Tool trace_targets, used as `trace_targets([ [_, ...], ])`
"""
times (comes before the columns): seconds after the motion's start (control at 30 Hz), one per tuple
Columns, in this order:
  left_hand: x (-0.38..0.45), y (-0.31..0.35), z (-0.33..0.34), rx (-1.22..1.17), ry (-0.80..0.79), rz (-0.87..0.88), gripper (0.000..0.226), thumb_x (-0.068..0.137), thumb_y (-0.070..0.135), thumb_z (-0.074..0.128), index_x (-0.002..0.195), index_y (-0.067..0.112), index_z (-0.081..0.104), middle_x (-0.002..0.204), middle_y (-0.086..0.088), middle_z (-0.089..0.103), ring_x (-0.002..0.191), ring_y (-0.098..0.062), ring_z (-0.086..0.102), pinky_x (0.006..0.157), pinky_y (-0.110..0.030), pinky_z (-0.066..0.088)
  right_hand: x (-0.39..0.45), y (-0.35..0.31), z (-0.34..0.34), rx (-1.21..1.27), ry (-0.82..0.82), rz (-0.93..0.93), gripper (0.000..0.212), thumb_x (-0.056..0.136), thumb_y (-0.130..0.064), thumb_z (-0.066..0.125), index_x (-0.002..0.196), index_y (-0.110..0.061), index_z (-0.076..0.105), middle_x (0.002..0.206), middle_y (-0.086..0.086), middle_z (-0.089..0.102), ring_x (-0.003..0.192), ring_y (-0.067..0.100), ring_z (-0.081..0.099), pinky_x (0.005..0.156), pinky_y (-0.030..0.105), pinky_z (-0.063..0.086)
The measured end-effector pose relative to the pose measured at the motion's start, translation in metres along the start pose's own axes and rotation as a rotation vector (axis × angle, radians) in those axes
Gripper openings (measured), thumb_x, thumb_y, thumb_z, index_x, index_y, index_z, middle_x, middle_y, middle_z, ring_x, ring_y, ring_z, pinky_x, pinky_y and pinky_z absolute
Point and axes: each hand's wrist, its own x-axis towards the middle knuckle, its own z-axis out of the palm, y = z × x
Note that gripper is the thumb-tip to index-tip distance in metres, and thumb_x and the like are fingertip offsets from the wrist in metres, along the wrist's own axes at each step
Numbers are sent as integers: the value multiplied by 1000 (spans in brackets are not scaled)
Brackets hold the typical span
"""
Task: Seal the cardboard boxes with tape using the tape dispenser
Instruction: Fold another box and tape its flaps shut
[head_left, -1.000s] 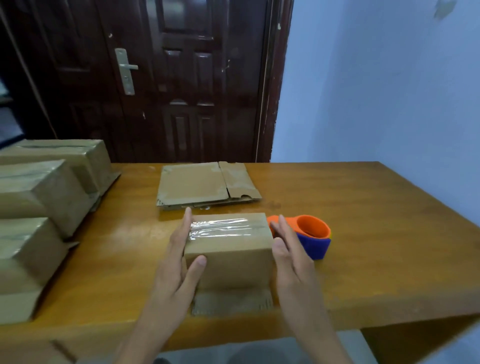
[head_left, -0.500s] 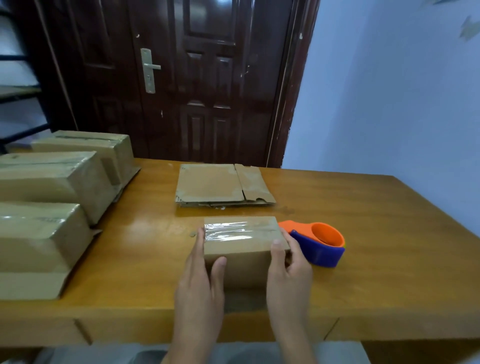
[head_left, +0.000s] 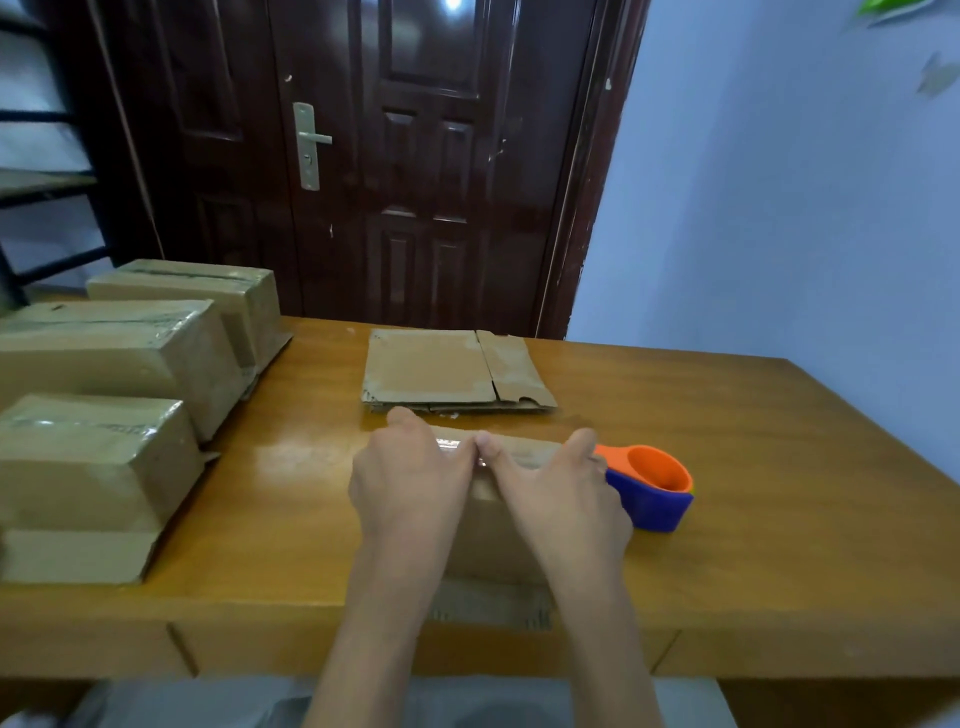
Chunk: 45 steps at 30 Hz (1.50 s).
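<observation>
A small cardboard box (head_left: 493, 535) stands near the front edge of the wooden surface (head_left: 779, 519), one flap lying flat toward the person. Both hands rest on its top: the left hand (head_left: 415, 483) covers the left half, the right hand (head_left: 561, 493) the right half, and their thumbs meet at the middle over a glossy strip of clear tape (head_left: 457, 447). The fingers of each hand lie spread and flat, pressing down on the box top rather than curled around anything — though the far fingertips are hidden behind the box edge, so how far they wrap over it cannot be told. Just beside the box on the right, touching or nearly touching the right hand, sits the tape dispenser (head_left: 649, 493), orange above and blue below. Beyond the box lies a flattened piece of cardboard (head_left: 447, 369). Along the left side stand three taped boxes (head_left: 104, 358) in a row, close together. Behind the surface is a dark wooden door (head_left: 415, 156) with a metal handle.
</observation>
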Motion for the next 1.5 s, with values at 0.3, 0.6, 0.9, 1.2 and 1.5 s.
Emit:
trace_targets([
  [0.3,-4,-10,6,-32,111,-8,41,99,54,64,89,16,52,72,3,49,64,-13,46,47,-24,27,10,9,4,72,6,16,53,97,-68,52,125,-24,41,117,3,61,106,28,63,73,38,46],
  [0.6,2,-29,8,-263,142,64,40,106,37,59,71,17,56,67,2,55,61,-7,47,51,-23,27,17,25,5,260,79,-64,32,109,-43,45,87,-20,47,78,-2,61,72,19,58,57,35,41],
  [0.9,-14,-28,14,-517,-110,-45,74,95,64,61,154,26,38,141,-1,57,129,-26,55,100,-44,49,9,23,0,485,-228,-2,80,89,-84,42,143,-26,50,135,-5,62,122,21,60,104,44,50],
  [1.2,-19,-30,18,-545,-24,27,70,99,42,68,157,13,45,154,-6,54,143,-26,49,117,-41,39,16,26,5,503,-302,-57,77,88,-70,60,146,-21,53,142,-2,62,132,19,56,112,46,46],
  [1.5,-16,-42,27,-901,-67,-79,45,108,22,52,154,19,52,133,8,65,111,-3,52,95,-24,38,27,37,5,700,-476,38,63,107,-48,47,164,-31,29,168,-5,33,153,19,32,127,45,24],
])
